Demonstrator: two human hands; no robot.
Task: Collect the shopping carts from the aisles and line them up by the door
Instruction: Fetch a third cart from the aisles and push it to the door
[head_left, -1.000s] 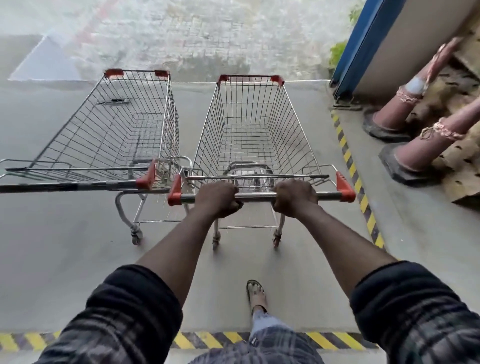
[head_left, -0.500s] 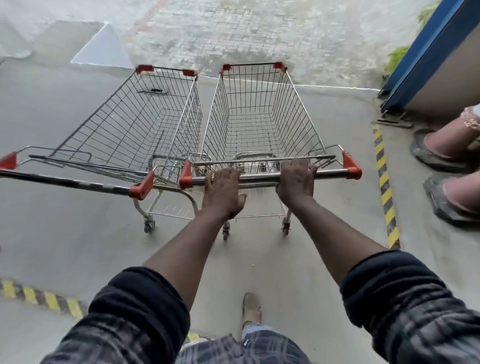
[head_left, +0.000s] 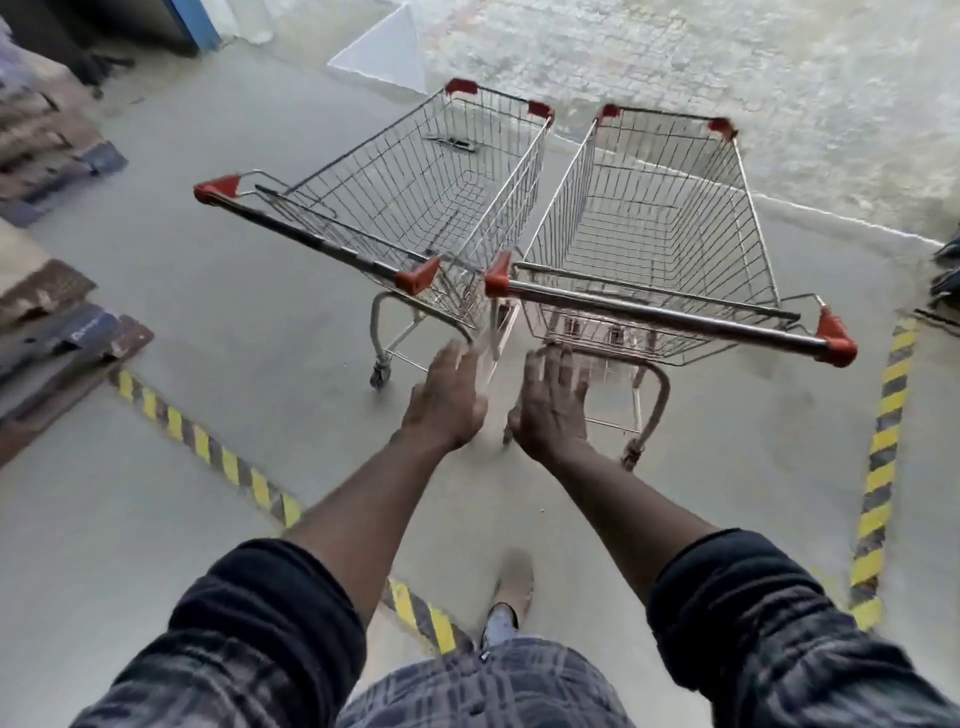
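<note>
Two wire shopping carts with red corner caps stand side by side on the grey concrete floor. The left cart (head_left: 415, 197) has its handle bar running to the left. The right cart (head_left: 665, 228) has a metal handle bar (head_left: 670, 317) with red ends. My left hand (head_left: 447, 400) and my right hand (head_left: 553, 405) hover below and short of that bar, fingers spread and straight, touching nothing. Both hands are blurred by motion.
Yellow-and-black hazard stripes (head_left: 883, 457) run along the floor at right and diagonally at left (head_left: 208, 452). Stacked flattened cardboard and pallets (head_left: 47, 312) lie at the left edge. A brick-paved area (head_left: 675, 67) lies beyond the carts. My sandalled foot (head_left: 511, 587) is below.
Both hands have let go of the right cart's handle and pulled back with fingers spread. The view has swung left, bringing the stacked cardboard into sight.
</note>
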